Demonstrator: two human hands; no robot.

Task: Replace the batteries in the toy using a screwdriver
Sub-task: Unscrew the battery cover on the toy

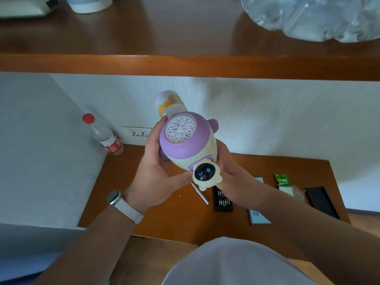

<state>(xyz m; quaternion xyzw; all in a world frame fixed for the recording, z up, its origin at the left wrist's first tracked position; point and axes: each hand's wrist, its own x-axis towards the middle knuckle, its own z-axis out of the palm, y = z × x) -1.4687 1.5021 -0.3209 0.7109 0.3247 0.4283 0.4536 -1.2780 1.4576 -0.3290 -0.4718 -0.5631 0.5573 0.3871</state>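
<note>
The left forearm enters from 7 o'clock and the right from 4 o'clock, both bare. The left hand (158, 161) cups the toy (185, 149) on its 9 o'clock side, palm up and fingers curled round it. The right hand (232, 173) grips its 4 o'clock side.

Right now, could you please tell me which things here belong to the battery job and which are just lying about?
For the job: bubble toy, held by left hand and right hand; screwdriver; bit tray; green battery pack.
Lying about: water bottle; wall socket; wristwatch.
</note>
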